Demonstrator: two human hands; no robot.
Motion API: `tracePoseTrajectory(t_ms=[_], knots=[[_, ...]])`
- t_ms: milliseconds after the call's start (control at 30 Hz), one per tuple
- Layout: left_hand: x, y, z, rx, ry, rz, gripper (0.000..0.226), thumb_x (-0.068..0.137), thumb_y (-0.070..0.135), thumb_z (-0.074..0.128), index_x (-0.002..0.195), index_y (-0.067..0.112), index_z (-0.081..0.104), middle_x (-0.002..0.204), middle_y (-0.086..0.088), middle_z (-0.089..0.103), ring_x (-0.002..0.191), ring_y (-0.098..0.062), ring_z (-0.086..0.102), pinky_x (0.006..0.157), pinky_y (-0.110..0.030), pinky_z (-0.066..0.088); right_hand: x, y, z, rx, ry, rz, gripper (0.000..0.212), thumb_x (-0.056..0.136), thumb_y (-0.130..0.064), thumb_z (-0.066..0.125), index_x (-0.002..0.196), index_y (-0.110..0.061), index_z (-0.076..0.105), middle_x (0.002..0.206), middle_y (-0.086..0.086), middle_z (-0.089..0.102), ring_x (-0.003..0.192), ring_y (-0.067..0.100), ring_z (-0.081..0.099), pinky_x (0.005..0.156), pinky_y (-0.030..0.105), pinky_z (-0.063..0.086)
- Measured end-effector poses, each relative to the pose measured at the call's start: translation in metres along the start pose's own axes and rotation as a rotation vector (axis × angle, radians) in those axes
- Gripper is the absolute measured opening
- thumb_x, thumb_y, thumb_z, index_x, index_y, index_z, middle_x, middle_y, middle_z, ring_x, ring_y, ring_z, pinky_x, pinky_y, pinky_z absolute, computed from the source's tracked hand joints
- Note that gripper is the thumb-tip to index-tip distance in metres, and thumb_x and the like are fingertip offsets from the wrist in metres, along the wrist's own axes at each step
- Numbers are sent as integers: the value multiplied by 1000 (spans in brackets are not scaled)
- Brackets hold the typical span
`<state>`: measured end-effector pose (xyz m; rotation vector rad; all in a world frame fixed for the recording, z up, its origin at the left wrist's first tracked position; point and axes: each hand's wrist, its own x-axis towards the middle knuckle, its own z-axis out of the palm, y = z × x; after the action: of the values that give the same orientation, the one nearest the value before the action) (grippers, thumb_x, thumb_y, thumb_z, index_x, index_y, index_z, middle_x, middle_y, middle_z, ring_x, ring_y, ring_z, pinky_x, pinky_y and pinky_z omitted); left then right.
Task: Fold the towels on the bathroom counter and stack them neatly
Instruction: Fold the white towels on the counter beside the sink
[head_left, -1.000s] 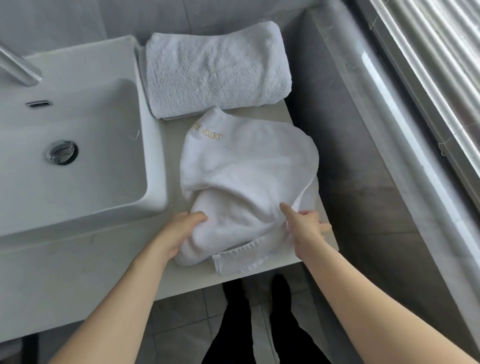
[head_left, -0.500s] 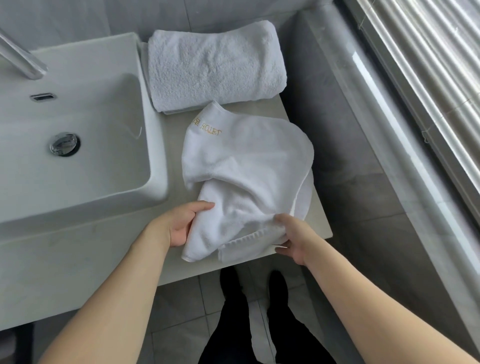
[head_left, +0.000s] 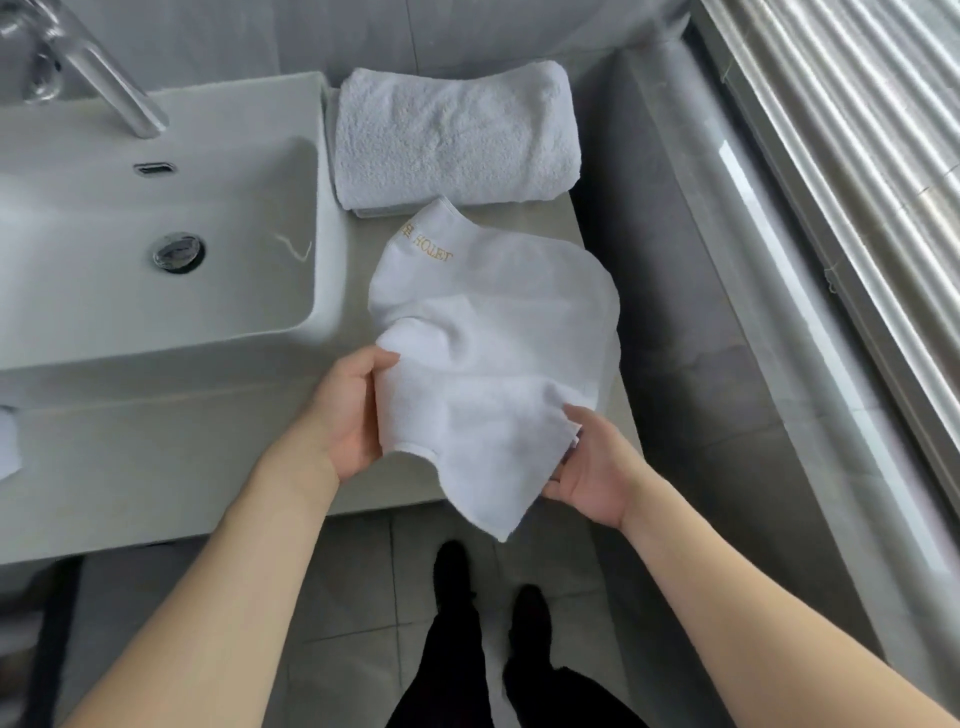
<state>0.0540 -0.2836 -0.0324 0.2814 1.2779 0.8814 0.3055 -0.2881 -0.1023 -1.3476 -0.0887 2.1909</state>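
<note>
So far one thick white terry towel (head_left: 457, 137) lies folded at the far end of the pale stone surface (head_left: 597, 218). The rumpled white embroidered hand towel (head_left: 493, 364) remains unfolded, nearer; the left hand (head_left: 348, 415) and right hand (head_left: 592, 473) each grip its near edge, one corner drooping off.

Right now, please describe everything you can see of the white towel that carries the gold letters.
The white towel with gold letters is soft terry cloth with a stitched hem and gold embroidery near its far corner. It is crumpled, not folded. Its far part lies on the counter, the corner touching or overlapping the folded towel behind it. The left hand grips its left edge; the right hand holds its right side from beneath. One near corner hangs past the counter edge.
</note>
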Motion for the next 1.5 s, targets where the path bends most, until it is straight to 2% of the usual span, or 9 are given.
tracePoseTrajectory(t_ms=[267, 400, 500, 767, 933, 1000, 1133, 1333, 1500], knots=[[5, -53, -24, -208, 125, -34, 31, 93, 26, 38, 79, 16, 64, 78, -3, 64, 67, -20, 65, 63, -26, 49, -10, 14, -11, -8, -17, -72, 36, 95, -26, 60, 128, -10, 60, 121, 10, 66, 107, 28, 65, 100, 49, 49], [16, -67, -30, -122, 96, 18, 36, 87, 1, 38, 99, 19, 67, 89, -3, 64, 78, -18, 59, 72, -32, 50, -11, 31, -7, -243, -79, -83, 35, 92, -16, 63, 127, -13, 59, 123, 6, 68, 115, 25, 63, 102, 42, 48], [18, -77, -32, 11, 125, 37, 43, 92, 1, 42, 114, 30, 65, 89, 4, 69, 75, -13, 62, 58, -30, 53, -11, 47, -7, -361, -35, -150, 25, 96, -11, 57, 120, -10, 63, 120, 3, 69, 115, 22, 63, 99, 35, 49], [43, -75, -40, 73, 203, -188, 28, 94, 34, 61, 107, 11, 68, 94, -7, 75, 83, -25, 72, 67, -36, 58, -20, 44, 8, -328, 97, -351, 22, 103, -21, 45, 110, -15, 65, 106, -4, 74, 100, 13, 69, 89, 31, 52], [35, -52, -30, 121, 262, -40, 18, 97, 28, 54, 96, 15, 67, 84, -5, 73, 67, -22, 71, 52, -33, 57, -31, 24, 18, -275, 251, -399, 27, 104, -31, 41, 105, -16, 64, 101, 3, 73, 93, 24, 71, 73, 42, 58], [28, -36, -48, 140, 376, 88, 19, 93, 26, 56, 102, 13, 65, 93, -11, 73, 74, -26, 72, 64, -45, 60, -36, 8, 13, -241, 349, -422, 29, 103, -34, 43, 109, -13, 63, 104, 9, 72, 92, 30, 71, 70, 44, 59], [15, -12, -94, 517, 622, 291, 31, 84, 32, 62, 103, 7, 55, 91, -11, 60, 80, -26, 59, 66, -32, 48, -45, -10, -4, -230, 453, -376, 31, 98, -36, 55, 108, -9, 66, 98, 9, 74, 83, 28, 72, 63, 38, 57], [28, -44, -101, 1053, 649, 84, 53, 95, 36, 49, 132, -1, 38, 128, -23, 54, 111, -42, 56, 86, -42, 45, -25, 23, -12, -296, 535, -187, 35, 96, -31, 59, 118, -3, 59, 104, 10, 66, 90, 30, 65, 76, 43, 56], [20, -101, -124, 556, 625, -63, 63, 83, 51, 55, 128, 9, 43, 123, -16, 58, 104, -37, 59, 93, -50, 51, -24, 45, -28, -376, 622, -128, 47, 93, -46, 57, 119, -7, 53, 106, 8, 62, 96, 29, 61, 89, 45, 53]])
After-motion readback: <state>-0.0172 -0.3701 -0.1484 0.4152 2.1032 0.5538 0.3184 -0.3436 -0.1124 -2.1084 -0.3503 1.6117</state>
